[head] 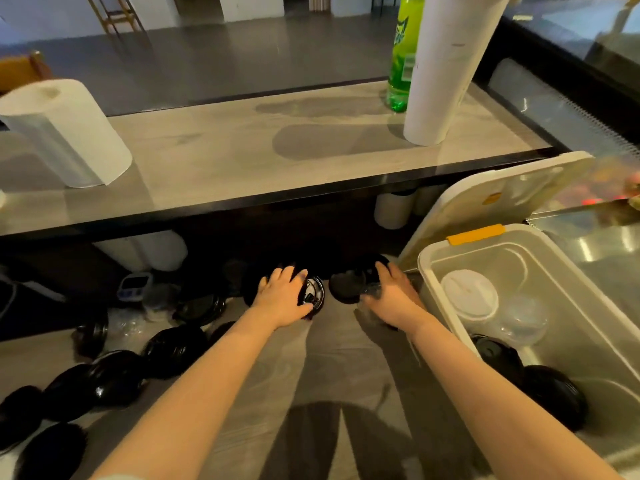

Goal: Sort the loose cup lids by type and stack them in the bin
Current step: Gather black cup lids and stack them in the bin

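My left hand (284, 296) grips a black cup lid (313, 296) under the shelf edge, fingers curled over it. My right hand (391, 299) reaches to a black lid (346, 287) and a clear lid (372, 291); its fingers curl at them, though the hold itself is blurred. Several loose black lids (117, 375) lie scattered on the counter at the left. The open white bin (426, 261) at the right holds a white lid stack (469, 294), clear lids (524, 320) and black lids (554, 393).
A shelf above carries a paper towel roll (65, 133), a tall stack of white cups (443, 67) and a green bottle (403, 53). The bin's lid (495, 199) leans open behind it. A small timer (133, 285) and clear lids sit under the shelf at left.
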The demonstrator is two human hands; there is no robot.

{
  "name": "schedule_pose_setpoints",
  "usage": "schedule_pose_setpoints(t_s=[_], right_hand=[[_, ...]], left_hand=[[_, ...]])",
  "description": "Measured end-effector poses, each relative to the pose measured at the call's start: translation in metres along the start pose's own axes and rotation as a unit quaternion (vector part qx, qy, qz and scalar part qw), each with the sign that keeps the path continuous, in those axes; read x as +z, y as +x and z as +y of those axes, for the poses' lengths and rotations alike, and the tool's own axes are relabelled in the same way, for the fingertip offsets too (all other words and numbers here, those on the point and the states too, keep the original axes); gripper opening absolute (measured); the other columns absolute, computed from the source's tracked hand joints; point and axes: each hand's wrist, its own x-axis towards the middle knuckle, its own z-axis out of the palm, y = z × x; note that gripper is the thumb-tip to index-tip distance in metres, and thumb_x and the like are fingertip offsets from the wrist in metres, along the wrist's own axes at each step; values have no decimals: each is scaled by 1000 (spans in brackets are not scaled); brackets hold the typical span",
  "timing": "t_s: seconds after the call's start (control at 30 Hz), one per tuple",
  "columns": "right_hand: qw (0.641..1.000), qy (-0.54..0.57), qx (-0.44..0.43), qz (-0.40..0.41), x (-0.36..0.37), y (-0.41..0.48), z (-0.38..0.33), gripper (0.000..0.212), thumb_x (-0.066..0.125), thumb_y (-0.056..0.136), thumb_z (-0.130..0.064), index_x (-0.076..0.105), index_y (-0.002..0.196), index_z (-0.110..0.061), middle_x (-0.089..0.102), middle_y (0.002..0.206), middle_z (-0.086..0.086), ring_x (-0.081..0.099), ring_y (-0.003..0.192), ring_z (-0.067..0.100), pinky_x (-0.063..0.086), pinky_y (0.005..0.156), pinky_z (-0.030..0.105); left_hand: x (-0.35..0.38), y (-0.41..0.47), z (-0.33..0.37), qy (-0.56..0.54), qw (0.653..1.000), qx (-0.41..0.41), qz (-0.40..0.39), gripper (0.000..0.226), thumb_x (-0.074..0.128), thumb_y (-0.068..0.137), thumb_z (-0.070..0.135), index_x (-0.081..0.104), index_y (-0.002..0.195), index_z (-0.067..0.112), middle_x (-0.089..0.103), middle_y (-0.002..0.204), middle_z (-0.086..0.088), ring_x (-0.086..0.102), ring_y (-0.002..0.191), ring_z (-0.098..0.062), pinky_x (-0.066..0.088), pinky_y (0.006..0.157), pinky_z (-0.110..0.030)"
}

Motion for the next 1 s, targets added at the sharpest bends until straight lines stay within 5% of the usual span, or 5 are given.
schedule_pose_setpoints(t_s=[0.2, 0.53, 0.73, 0.9, 1.0], right_hand=[[995, -54, 23, -76, -3, 45, -7, 75, 48, 92, -50, 12, 151, -22, 10, 158, 6, 9, 144, 32, 19, 115, 41], [977, -117, -41, -173, 28, 39, -10, 74, 47, 90, -56, 10, 150, -36, 0, 160, 1, -7, 145, 33, 13, 117, 45], [974, -129, -98, -159, 63, 9, -10, 72, 50, 88, -55, 18, 149, -34, 11, 159, 7, -5, 146, 32, 14, 118, 46], [967, -126, -161, -153, 71, -21, -14, 69, 49, 93, -48, 20, 151, -24, 13, 157, 16, -4, 146, 31, -2, 117, 39], [963, -123, -176, -162, 77, -37, -16, 70, 49, 91, -51, 21, 150, -25, 12, 158, 11, -1, 145, 35, 8, 117, 43]], left_hand=[[2, 35, -3, -24, 998, -24, -45, 63, 42, 91, 53, 22, 147, 32, 39, 142, -9, 36, 130, -33, 26, 108, -44], [44, 11, -7, -74, 996, -3, -49, 59, 42, 96, 45, 18, 149, 33, -13, 158, 4, -10, 145, -28, 16, 115, -47], [72, -33, -10, -61, 997, -3, -51, 62, 38, 97, 46, 17, 150, 24, -12, 158, 9, -14, 145, -23, 15, 116, -45], [87, -69, -16, -70, 996, -12, -61, 62, 37, 97, 46, 17, 150, 23, -12, 158, 8, -14, 145, -18, 14, 118, -44], [94, -88, -20, -77, 995, -15, -55, 59, 37, 97, 45, 21, 149, 22, -8, 159, 9, -12, 146, -17, 13, 118, -45]])
